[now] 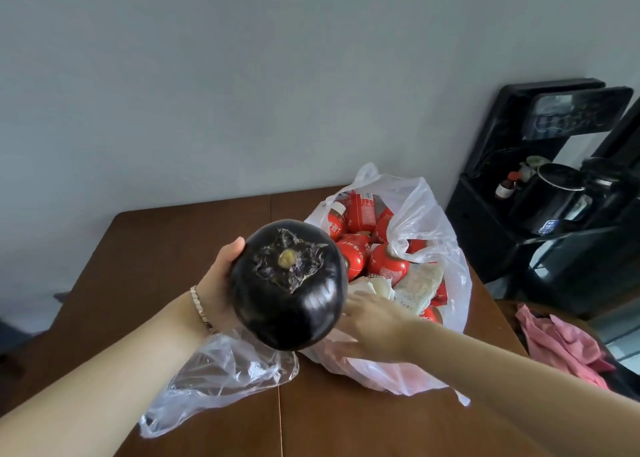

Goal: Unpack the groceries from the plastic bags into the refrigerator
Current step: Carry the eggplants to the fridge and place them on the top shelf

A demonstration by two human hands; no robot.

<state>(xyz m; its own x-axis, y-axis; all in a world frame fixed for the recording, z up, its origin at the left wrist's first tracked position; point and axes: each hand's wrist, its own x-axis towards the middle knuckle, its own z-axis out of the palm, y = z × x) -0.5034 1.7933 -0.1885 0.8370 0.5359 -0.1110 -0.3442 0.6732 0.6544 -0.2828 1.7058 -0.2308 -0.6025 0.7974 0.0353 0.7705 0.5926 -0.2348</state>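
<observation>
My left hand (221, 283) grips a big round dark purple eggplant (289, 294) and holds it up above the brown table (166, 249), stem end toward me. A crumpled clear plastic bag (221, 373) lies on the table under it. My right hand (374, 318) reaches with straight fingers into the open white plastic bag (426, 211), touching a pale packet there. That bag holds several red bottles (384, 262) and a flat packet (415, 287). The refrigerator is out of view.
A black cart or appliance stand (540, 193) with a kettle and small bottles stands to the right of the table. A pink cloth (561, 342) lies on something at the table's right edge. A plain grey wall runs behind.
</observation>
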